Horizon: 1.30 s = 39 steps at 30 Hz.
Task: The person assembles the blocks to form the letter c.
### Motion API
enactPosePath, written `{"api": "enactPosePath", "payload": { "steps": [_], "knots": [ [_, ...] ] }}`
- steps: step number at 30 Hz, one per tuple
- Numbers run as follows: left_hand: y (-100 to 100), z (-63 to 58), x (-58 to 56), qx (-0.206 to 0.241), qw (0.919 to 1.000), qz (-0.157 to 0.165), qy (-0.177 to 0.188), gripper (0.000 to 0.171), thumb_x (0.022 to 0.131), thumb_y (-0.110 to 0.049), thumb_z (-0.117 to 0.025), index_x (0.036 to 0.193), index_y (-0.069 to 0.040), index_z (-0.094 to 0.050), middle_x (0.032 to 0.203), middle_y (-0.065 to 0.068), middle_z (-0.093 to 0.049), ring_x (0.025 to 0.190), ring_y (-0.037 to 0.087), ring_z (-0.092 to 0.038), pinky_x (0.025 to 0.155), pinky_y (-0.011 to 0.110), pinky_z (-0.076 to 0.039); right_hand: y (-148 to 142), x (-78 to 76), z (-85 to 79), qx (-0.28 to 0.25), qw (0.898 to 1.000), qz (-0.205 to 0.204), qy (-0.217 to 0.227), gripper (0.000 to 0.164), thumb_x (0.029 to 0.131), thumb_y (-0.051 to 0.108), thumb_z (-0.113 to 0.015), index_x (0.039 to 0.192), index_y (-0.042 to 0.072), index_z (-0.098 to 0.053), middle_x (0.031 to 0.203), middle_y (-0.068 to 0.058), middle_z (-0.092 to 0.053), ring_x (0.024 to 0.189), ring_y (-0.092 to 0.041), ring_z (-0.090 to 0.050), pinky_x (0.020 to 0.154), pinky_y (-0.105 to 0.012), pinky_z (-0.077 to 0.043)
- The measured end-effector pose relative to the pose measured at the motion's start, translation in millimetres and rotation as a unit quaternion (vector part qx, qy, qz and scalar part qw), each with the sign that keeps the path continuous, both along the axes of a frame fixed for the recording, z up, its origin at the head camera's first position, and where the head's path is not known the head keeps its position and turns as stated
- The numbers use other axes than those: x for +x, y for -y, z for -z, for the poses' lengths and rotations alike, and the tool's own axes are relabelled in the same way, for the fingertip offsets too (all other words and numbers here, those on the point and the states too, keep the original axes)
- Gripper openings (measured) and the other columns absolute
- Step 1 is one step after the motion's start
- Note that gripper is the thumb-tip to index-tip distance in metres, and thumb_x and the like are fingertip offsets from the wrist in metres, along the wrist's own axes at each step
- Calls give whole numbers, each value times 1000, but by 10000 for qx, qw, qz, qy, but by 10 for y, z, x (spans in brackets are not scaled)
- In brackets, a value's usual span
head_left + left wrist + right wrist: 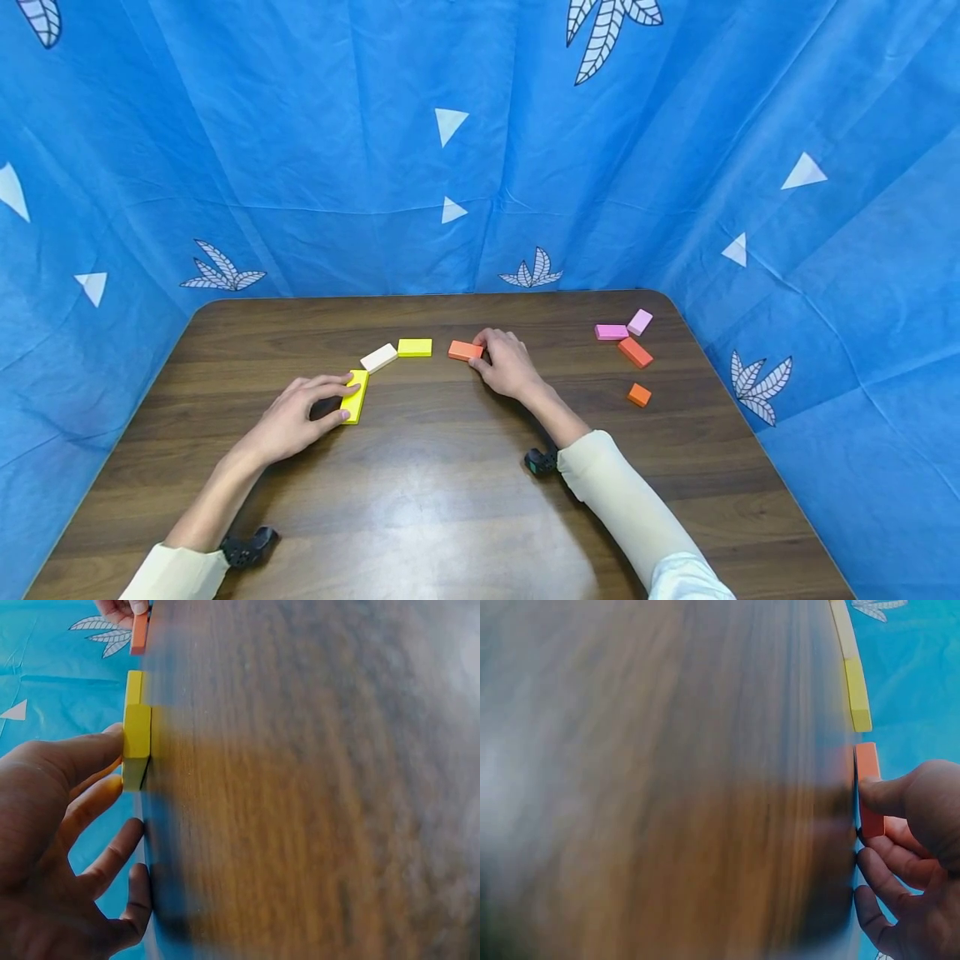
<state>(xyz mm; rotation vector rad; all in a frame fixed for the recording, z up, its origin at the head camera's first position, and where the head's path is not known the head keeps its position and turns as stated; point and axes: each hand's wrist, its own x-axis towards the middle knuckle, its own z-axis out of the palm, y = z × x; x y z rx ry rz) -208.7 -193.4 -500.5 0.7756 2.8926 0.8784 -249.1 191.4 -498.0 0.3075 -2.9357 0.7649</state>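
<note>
On the wooden table, my left hand [288,421] holds a flat yellow block [357,398] between thumb and fingers at its left side. The left wrist view shows the thumb and a finger against the end of that yellow block [136,742], other fingers spread below. My right hand [510,364] pinches a flat orange block [462,350] by its right end. In the right wrist view, the thumb lies on the face of this orange block [868,761]. Between the hands lie a white block [379,358] and a second yellow block [415,347], forming a curve with the held ones.
At the table's right side are a pink block [611,332], a light pink block [640,322], a red-orange block [635,352] and a small orange block [639,395]. A blue patterned curtain [337,167] stands behind the table [420,483] and along its sides.
</note>
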Motion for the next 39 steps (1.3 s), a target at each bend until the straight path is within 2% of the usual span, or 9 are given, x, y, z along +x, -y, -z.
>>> {"api": "enactPosePath", "payload": {
  "steps": [21,28,39],
  "knots": [
    [-9,7,-5,17,9999,21,-110,43,98,-24,-81,140,-22,-73,158,5,-63,124,32,-59,98,53,-47,213,-86,-3,136,9998,-144,-71,30,101,29,-78,123,11,-68,123,-6,-71,114,-28,-60,104,-47,-48],
    [-8,39,-18,69,9998,43,-183,42,98,-23,-81,140,-21,-74,157,6,-63,126,35,-59,100,56,-46,234,-111,12,205,9997,-126,5,32,102,32,-78,125,13,-68,124,-5,-70,115,-27,-58,100,-44,-47],
    [-5,36,-15,66,9999,31,-143,42,98,-23,-81,140,-21,-74,157,6,-63,128,35,-58,101,58,-45,249,-108,23,121,9998,-134,-39,32,102,32,-77,126,13,-68,126,-5,-70,119,-29,-58,101,-47,-47]
  ]
}}
